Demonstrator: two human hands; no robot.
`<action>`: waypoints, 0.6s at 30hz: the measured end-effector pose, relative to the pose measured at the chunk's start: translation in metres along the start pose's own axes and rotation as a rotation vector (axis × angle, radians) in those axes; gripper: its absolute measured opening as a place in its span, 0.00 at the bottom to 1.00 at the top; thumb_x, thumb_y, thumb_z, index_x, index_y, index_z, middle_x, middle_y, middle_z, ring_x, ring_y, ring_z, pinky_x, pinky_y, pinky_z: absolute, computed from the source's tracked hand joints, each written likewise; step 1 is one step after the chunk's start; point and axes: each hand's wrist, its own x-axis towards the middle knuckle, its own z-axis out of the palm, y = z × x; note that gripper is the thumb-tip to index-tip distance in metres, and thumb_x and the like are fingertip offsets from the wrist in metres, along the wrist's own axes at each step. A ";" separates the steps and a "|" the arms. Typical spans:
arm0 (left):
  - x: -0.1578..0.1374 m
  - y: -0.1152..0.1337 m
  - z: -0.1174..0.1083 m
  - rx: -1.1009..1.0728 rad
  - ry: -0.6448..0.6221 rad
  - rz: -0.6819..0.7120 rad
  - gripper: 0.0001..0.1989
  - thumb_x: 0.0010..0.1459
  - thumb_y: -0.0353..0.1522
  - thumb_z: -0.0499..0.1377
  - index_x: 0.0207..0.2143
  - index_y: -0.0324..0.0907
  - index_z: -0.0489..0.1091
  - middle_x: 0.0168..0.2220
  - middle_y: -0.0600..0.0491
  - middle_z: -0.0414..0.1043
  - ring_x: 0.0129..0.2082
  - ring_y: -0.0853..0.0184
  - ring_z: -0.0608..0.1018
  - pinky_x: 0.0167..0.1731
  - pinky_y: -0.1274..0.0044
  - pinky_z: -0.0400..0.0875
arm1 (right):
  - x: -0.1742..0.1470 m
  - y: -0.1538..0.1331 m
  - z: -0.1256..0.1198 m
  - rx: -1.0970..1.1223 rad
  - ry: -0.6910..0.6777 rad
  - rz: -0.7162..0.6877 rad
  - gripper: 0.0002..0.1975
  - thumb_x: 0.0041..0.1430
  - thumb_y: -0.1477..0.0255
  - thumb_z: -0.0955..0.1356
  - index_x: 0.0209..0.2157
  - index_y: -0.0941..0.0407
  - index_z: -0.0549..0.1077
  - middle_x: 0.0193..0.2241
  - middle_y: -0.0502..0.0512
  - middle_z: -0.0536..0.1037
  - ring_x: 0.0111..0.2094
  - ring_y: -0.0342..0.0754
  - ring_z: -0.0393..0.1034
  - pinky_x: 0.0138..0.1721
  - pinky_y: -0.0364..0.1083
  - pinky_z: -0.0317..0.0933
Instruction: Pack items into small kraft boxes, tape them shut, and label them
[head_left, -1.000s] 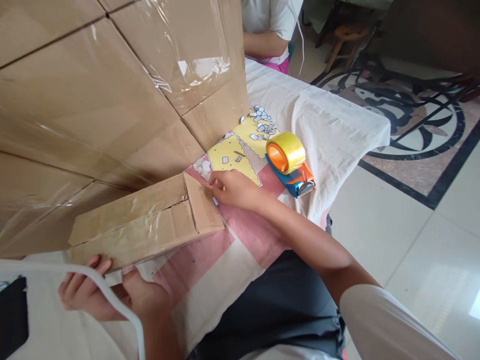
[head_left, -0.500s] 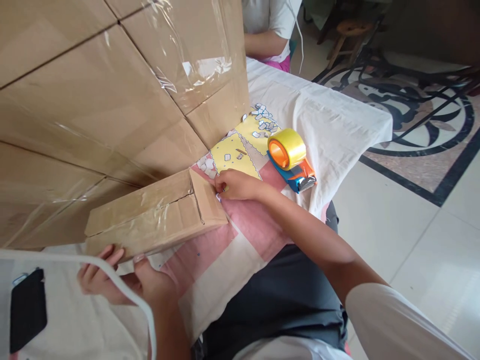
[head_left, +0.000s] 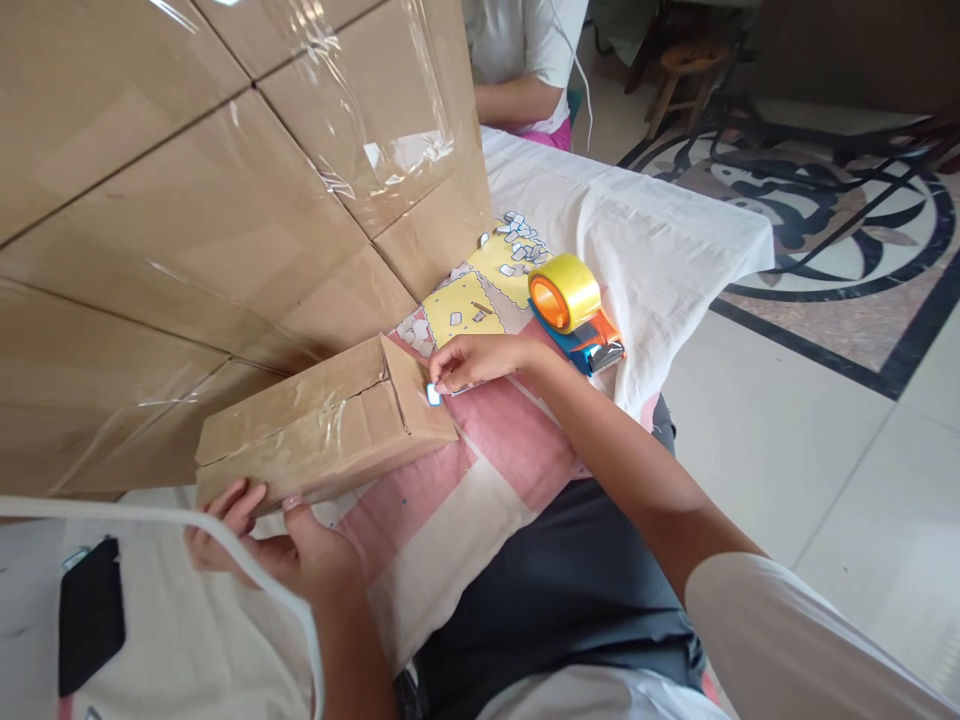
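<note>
A long cardboard box (head_left: 322,425), taped along its top seam, lies on the table. My left hand (head_left: 281,545) grips its near left end, with fingertips and thumb against the side. At the box's right end, my right hand (head_left: 474,362) is closed in a pinch on a small white, blue-edged label (head_left: 434,394). The label is at the box's end face; whether it touches the cardboard I cannot tell. Beyond this hand lies a yellow sheet (head_left: 454,300) with a few small pieces on it. Several similar pieces (head_left: 517,228) lie scattered on another yellow sheet farther back.
Stacked, taped cartons (head_left: 187,220) form a wall at left. A tape dispenser (head_left: 589,340) with a yellow roll stands right of the sheets. A black flat object (head_left: 91,610) lies lower left, behind a white curved rod (head_left: 255,570). Another person (head_left: 517,75) sits at the far side.
My right hand has shifted slightly at the box's end, and the white label now shows clearly below its fingertips. My left hand stays on the box. The view has moved a little.
</note>
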 end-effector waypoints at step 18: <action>0.000 0.003 0.005 -0.045 0.225 0.092 0.11 0.54 0.31 0.57 0.41 0.42 0.66 0.50 0.45 0.71 0.57 0.51 0.74 0.54 0.56 0.68 | 0.006 0.001 0.008 0.038 0.018 -0.044 0.12 0.57 0.65 0.75 0.34 0.60 0.76 0.26 0.46 0.71 0.24 0.36 0.60 0.25 0.38 0.54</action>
